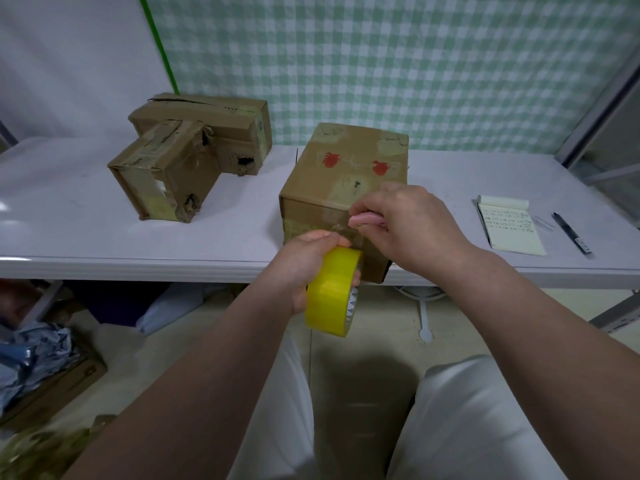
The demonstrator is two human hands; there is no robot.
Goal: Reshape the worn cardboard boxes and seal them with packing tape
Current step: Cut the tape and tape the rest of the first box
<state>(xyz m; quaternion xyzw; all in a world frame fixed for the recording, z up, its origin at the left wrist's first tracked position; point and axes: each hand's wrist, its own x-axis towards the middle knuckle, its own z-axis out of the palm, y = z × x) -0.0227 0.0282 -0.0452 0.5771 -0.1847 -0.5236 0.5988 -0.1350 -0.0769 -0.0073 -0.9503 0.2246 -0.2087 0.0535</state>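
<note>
Nearest us, our left hand (304, 268) wraps its fingers round the yellow tape roll (330, 292), just off the near edge of the counter (104, 237). Just beyond, our right hand (408, 223) pinches a small pink object (365, 220) at the near top edge of the box (346, 168). Two worn boxes (166, 178) sit far left; a notepad (509, 226) and pen (571, 233) lie right.

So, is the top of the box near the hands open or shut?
Shut: the top of the box lies flat, with tape patches on it.
</note>
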